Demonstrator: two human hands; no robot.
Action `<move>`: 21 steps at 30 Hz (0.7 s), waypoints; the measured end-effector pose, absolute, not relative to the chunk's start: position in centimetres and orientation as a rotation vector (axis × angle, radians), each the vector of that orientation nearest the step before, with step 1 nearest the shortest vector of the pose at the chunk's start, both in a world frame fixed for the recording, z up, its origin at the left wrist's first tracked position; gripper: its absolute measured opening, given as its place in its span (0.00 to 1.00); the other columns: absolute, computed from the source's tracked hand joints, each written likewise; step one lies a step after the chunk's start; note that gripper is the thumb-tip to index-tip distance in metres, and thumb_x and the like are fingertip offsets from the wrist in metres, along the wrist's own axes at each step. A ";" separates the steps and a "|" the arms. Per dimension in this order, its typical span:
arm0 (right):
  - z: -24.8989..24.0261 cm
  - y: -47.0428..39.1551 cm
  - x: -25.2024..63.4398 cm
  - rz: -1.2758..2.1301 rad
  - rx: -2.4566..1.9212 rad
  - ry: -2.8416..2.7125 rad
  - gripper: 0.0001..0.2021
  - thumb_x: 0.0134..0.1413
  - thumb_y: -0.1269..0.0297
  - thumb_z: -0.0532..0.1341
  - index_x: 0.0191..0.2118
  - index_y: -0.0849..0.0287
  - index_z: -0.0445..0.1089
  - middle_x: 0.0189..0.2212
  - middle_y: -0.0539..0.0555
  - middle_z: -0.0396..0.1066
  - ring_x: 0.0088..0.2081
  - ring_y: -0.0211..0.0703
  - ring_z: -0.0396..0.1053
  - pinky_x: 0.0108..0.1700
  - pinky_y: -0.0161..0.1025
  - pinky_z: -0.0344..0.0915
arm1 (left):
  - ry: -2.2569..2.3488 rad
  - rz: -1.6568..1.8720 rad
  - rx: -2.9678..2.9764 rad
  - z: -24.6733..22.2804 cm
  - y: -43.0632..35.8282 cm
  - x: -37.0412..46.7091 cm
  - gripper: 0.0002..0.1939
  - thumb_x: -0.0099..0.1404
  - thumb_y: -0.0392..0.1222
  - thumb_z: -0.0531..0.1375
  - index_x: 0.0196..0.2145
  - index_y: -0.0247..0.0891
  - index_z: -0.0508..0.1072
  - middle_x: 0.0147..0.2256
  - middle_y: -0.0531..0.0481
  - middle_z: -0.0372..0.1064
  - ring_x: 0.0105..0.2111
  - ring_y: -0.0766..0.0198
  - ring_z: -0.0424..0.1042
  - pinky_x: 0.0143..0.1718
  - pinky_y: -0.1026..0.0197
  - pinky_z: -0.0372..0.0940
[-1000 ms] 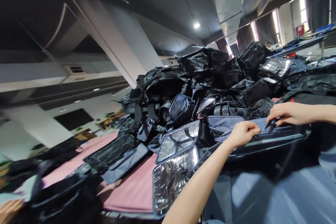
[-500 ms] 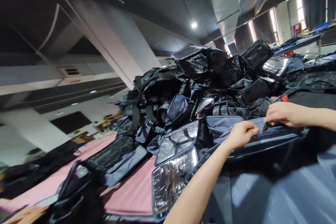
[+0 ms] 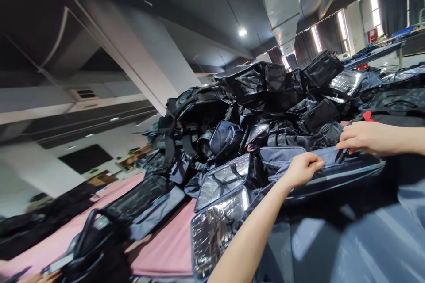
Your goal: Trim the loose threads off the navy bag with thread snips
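Note:
A dark bag with blue-grey lining (image 3: pixel 352 171) lies open in front of me at the right. My left hand (image 3: pixel 303 170) is closed in a pinch at its near-left edge, thumb and fingers together on the fabric; a thread there would be too fine to make out. To the right, my right hand (image 3: pixel 368 138) is curled around small black snips (image 3: pixel 340 156), whose two short blades point down toward the lining. Just behind that hand a bit of red (image 3: pixel 368 116) shows. The palm sides of both hands are hidden.
A high heap of black bags (image 3: pixel 252 82) rises beyond my hands. Bags with silver lining (image 3: pixel 219 230) lie open to the left, by pink fabric (image 3: pixel 166 252). A black bag with a handle (image 3: pixel 96 247) stands lower left, partly hiding another person's hand (image 3: pixel 43 277).
My right hand has turned slightly, and both snips blades show more plainly. The red bit sits a little higher and farther right. My left hand keeps its pinch, and the view has shifted slightly.

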State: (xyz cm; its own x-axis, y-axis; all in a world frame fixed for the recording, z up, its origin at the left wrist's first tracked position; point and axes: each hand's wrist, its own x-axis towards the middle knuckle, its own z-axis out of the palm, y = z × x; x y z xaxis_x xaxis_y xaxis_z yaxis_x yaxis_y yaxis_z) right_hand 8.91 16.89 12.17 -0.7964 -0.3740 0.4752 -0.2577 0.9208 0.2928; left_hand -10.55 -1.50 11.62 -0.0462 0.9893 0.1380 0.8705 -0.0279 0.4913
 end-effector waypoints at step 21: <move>12.6 16.4 8.6 -0.366 0.430 -2.631 0.12 0.55 0.76 0.54 0.39 0.56 0.72 0.29 0.51 0.66 0.31 0.41 0.63 0.33 0.39 0.54 | 2.239 0.816 2.883 9.0 -2.8 -8.3 0.11 0.71 0.44 0.54 0.38 0.38 0.74 0.34 0.50 0.71 0.31 0.65 0.70 0.32 0.65 0.64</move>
State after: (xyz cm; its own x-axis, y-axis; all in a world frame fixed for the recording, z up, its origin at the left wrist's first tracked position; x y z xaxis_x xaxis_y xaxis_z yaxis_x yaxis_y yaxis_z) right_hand 8.64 16.43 12.61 -0.8515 -0.3561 0.3848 -0.2376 0.9163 0.3223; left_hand -8.27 -2.80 8.98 0.2588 0.7194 0.6446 0.9655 -0.1717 -0.1960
